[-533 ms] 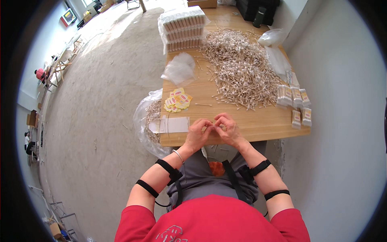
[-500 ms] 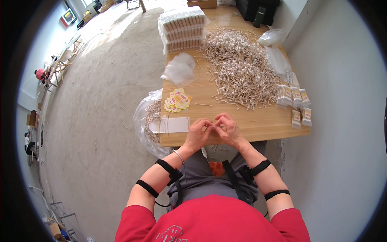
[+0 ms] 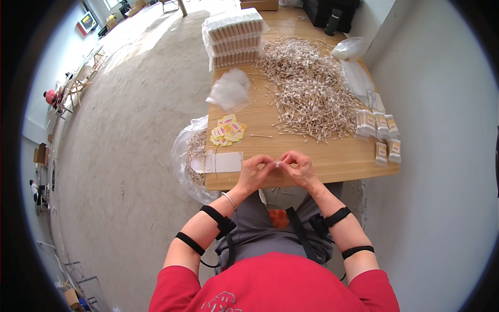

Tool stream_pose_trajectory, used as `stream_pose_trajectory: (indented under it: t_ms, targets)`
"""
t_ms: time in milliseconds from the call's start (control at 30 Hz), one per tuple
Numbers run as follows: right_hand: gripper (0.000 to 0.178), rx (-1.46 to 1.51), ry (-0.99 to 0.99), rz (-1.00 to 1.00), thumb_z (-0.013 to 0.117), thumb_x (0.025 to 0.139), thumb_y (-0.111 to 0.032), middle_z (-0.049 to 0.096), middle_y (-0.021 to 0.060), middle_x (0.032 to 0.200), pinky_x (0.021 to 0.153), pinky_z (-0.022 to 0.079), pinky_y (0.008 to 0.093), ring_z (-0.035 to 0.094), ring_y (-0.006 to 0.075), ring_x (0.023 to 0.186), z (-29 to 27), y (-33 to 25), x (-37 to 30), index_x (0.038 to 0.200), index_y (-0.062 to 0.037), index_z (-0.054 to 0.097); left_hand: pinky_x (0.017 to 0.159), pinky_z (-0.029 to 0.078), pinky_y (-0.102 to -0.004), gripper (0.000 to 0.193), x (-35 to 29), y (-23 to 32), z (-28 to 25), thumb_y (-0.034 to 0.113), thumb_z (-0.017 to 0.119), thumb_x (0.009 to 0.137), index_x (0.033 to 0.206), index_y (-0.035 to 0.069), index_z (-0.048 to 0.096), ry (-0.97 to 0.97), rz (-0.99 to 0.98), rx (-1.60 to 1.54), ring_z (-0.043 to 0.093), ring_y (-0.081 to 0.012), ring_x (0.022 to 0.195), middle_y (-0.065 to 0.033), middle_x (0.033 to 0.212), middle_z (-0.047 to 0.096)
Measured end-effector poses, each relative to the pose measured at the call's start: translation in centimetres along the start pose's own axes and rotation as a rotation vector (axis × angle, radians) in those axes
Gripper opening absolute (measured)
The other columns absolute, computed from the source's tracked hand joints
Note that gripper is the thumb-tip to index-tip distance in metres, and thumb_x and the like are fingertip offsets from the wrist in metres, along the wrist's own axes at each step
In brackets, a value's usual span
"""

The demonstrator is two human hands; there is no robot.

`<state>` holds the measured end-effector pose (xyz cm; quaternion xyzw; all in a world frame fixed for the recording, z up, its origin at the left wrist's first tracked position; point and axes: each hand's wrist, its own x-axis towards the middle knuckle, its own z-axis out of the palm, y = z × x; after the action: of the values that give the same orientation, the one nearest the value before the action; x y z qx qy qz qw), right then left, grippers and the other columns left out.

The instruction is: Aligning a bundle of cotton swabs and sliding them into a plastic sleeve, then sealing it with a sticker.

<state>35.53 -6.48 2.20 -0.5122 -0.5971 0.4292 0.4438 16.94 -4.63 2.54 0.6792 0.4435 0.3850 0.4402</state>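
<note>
Over the near edge of the table, my left hand [image 3: 255, 171] and my right hand [image 3: 298, 168] meet, fingertips pinched close together. Between them is a small whitish piece of plastic film [image 3: 277, 164], mostly covered by the fingers. To the left of my left hand lies a flat white card [image 3: 228, 161], and beyond it a heap of yellow and white labels [image 3: 227, 130]. A single cotton swab [image 3: 261, 135] lies beyond my hands. Farther off spreads a big pile of loose cotton swabs [image 3: 312, 88]. Several filled small packs of swabs [image 3: 381, 152] lie to the right.
Clear plastic bags [image 3: 230, 89] lie at the table's left edge, near a wrapped stack of swab packs [image 3: 235, 39]. More clear bags [image 3: 357, 80] are at the right. A dark bottle [image 3: 333, 22] stands at the far end. A swab-filled bag [image 3: 182, 151] sits beside the table, left.
My fingertips have drawn slightly apart, and the whitish film between them now shows. The right hand has shifted a little to the right and nearer me.
</note>
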Motion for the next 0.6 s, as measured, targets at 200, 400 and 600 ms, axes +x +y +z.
stream_pose_trajectory:
  t_ms: [200,400,600]
  targets:
    - [0.009,0.094,-0.021,0.034,0.069,0.082,-0.010,0.066,0.0055,0.083,0.070,0.049,0.0254,0.062,0.0111,0.077,1.1,0.4,0.0,0.084,-0.0019,0.067,0.073,0.051,-0.0255,0.013,0.1,-0.3,0.1,0.011,0.068,0.084,0.088,-0.002,0.067,-0.017,-0.049,-0.042,0.066,-0.0125,0.080,-0.0088,0.083,0.070]
    - [0.005,0.219,-0.048,0.156,0.065,0.083,-0.007,0.065,0.0013,0.078,0.067,0.047,0.0234,0.059,0.0068,0.074,1.1,0.6,0.4,0.081,-0.0023,0.065,0.070,0.049,-0.0227,0.015,0.5,-1.1,0.0,0.013,0.066,0.086,0.090,-0.001,0.064,-0.101,-0.249,-0.311,0.060,-0.0080,0.076,-0.0028,0.082,0.066]
    - [0.004,0.507,-0.063,0.262,0.063,0.081,-0.005,0.059,-0.0020,0.075,0.064,0.042,0.0195,0.050,0.0043,0.069,1.4,1.8,1.3,0.078,-0.0038,0.062,0.068,0.043,-0.0192,0.012,1.2,-2.3,-0.1,0.015,0.064,0.087,0.089,0.003,0.064,-0.128,-0.461,-0.517,0.053,-0.0043,0.074,0.0014,0.081,0.062]
